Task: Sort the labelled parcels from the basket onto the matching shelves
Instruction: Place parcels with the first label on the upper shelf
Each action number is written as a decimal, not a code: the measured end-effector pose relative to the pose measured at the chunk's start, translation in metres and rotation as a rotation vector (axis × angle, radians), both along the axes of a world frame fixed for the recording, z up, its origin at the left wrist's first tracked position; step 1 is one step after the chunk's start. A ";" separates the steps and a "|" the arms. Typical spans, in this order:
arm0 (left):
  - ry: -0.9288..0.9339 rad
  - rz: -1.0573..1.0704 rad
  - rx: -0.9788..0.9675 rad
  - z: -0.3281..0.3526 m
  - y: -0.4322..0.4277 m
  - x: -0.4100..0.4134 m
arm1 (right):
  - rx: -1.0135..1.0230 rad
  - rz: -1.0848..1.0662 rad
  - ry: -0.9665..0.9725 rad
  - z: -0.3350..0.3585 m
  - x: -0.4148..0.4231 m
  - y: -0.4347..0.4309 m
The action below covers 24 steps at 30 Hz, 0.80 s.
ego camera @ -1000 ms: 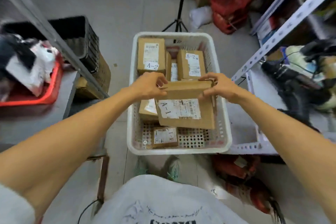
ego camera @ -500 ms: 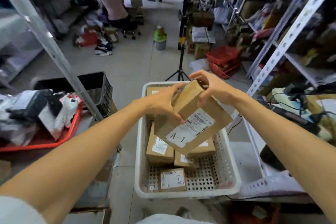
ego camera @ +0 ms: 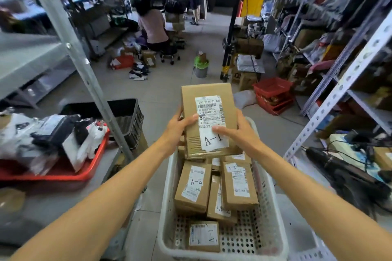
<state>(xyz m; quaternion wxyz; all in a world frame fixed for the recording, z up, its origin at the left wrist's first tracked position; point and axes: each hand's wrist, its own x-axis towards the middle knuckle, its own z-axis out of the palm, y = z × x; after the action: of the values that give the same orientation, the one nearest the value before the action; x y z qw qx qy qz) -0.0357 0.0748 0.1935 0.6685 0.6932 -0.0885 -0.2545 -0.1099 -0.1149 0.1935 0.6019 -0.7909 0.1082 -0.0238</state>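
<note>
The A-1 parcel [ego camera: 209,112] is held upright over the far end of the white basket [ego camera: 273,207], label facing the camera. The left hand [ego camera: 178,127] grips its left edge and the right hand [ego camera: 237,131] its right edge, each with the thumb pressed on the label face and the fingers clamped round the back, where they are hidden. In the basket lie an A-2 parcel [ego camera: 193,188], 2 more labelled parcels beside it and a small parcel [ego camera: 203,237] marked A-1 at the near end. A red tray [ego camera: 93,167] of bagged goods sits on the grey surface [ego camera: 53,207] at left.
</note>
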 end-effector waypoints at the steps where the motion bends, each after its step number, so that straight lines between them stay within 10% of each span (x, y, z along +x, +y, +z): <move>1: -0.015 0.022 0.001 -0.002 -0.001 -0.003 | 0.036 -0.009 -0.009 -0.007 0.000 0.004; 24: -0.217 -0.332 0.035 -0.033 0.011 -0.052 | 0.063 -0.388 -0.054 -0.031 -0.112 0.051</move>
<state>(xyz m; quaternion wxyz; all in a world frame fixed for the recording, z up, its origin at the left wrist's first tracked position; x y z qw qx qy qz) -0.0874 0.0859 0.1608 0.5918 0.7041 -0.2687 -0.2862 -0.2218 -0.0637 0.1628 0.6130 -0.7352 0.2428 -0.1572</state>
